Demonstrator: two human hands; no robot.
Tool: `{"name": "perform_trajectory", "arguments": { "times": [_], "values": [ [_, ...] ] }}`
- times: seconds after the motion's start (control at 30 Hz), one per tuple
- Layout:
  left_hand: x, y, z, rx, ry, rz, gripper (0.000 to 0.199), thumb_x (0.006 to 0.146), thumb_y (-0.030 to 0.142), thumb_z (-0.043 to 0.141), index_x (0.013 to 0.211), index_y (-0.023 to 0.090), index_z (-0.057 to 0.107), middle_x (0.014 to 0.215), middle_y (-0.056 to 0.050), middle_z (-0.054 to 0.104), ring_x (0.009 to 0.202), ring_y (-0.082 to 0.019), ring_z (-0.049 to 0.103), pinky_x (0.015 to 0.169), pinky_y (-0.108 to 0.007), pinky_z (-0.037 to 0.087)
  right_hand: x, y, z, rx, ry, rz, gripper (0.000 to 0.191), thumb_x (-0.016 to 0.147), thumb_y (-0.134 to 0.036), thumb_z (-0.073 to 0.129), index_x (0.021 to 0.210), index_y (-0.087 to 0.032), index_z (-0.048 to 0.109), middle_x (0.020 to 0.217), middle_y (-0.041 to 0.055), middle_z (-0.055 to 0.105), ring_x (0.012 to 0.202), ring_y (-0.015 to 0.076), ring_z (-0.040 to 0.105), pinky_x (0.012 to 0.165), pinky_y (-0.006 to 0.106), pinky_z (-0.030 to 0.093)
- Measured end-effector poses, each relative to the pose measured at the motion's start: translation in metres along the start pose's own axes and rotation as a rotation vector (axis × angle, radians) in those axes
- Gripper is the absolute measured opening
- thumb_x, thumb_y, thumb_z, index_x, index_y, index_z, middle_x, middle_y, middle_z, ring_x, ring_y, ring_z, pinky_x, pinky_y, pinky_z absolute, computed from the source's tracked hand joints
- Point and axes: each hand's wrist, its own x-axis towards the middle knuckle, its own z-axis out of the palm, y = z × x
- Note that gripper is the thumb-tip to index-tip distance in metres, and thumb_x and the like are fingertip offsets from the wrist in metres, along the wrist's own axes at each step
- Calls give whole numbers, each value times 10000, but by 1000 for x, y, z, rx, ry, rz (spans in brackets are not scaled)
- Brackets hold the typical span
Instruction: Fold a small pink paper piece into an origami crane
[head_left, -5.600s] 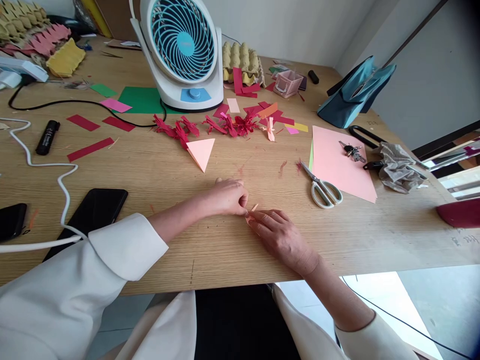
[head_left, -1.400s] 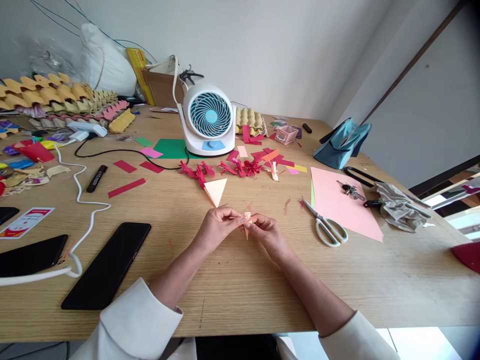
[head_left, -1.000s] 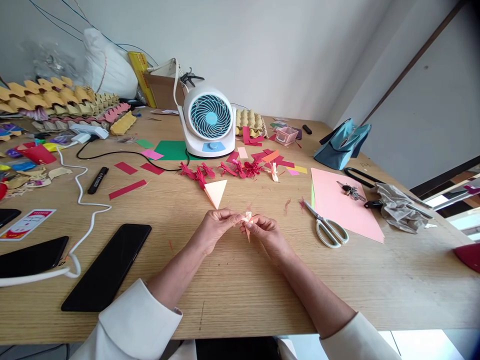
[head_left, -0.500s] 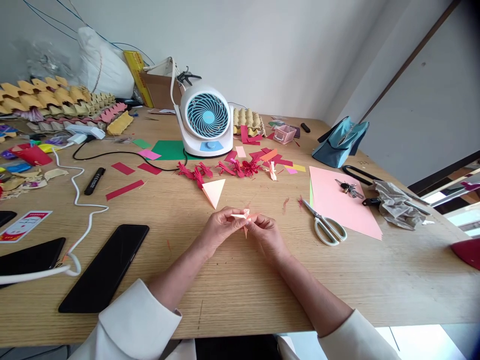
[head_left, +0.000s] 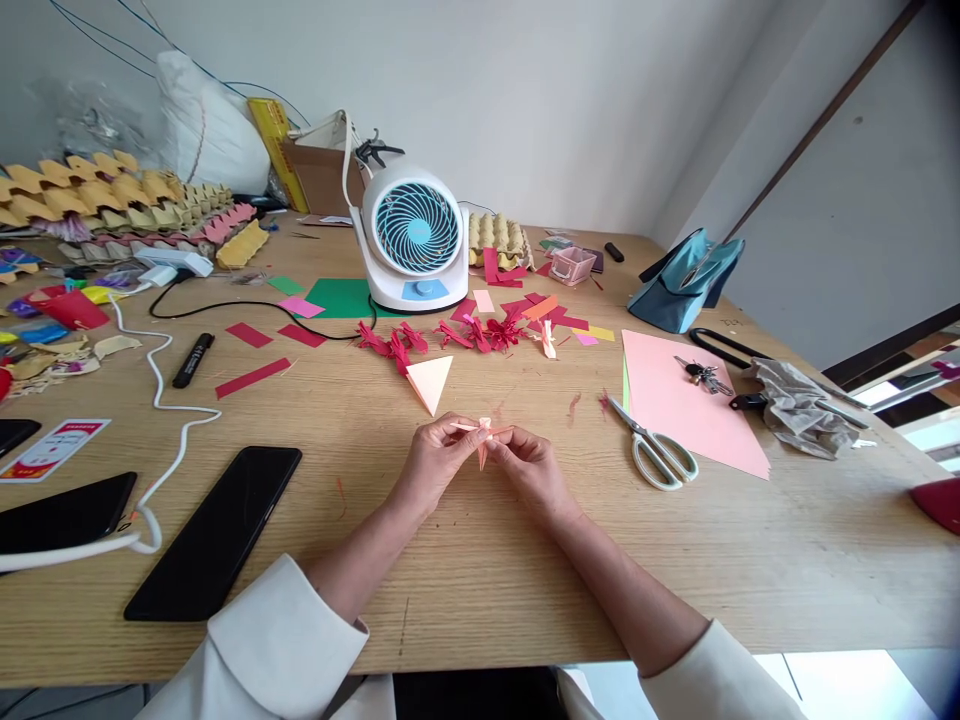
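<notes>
A small folded piece of pale pink paper (head_left: 484, 452) is pinched between both hands, just above the table. My left hand (head_left: 437, 455) is closed on its left side, thumb and fingertips together. From the right, my right hand (head_left: 531, 467) grips the same paper with thumb and index finger. The folds under the fingertips are partly hidden. Just beyond the hands lies a pale peach paper triangle (head_left: 430, 383). Behind it are crimson folded paper pieces (head_left: 395, 345) and a small pale cut-paper piece (head_left: 548, 342).
White-handled scissors (head_left: 658, 450) lie right of my hands, beside pink paper sheets (head_left: 690, 400) with keys (head_left: 703, 376) on them. A white fan (head_left: 416, 240) stands at the back. A black phone (head_left: 217, 530) and a white cable (head_left: 180, 440) are at left.
The folded paper has turned slightly between my fingertips, its lower point now tipped a little to the left. Both hands keep their pinch. The whole view has shifted slightly.
</notes>
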Motion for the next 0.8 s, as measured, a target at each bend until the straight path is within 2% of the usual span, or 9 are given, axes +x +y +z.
{"name": "perform_trajectory", "arguments": {
  "times": [0.27,0.47,0.6,0.8],
  "values": [
    [1,-4,-2,8,-44,-33,263,686,388,784,691,151,668,734,-4,630,691,-125,577,667,-237,460,-1,2,1,-55,12,4,332,786,-502,695,686,-186,672,725,32,646,705,157,565,677,285,454],
    [1,0,-5,108,-51,10,304,712,435,754,679,148,660,688,-7,616,671,-131,564,632,-227,428,-2,-3,-1,-29,20,-40,259,809,-448,690,873,-199,663,824,30,665,765,158,590,715,282,468],
    [2,0,-6,161,-101,15,306,707,439,760,660,150,670,649,-3,622,626,-126,554,588,-224,406,-1,-1,-3,-4,65,-52,239,803,-432,696,816,-204,626,763,9,621,712,146,562,699,283,463],
    [3,-1,-6,76,-233,-48,294,731,443,742,713,154,693,677,-7,672,638,-134,593,615,-231,433,0,0,-5,13,80,-31,241,784,-419,704,745,-200,611,687,-5,602,673,138,545,684,280,450]
  ]
}}
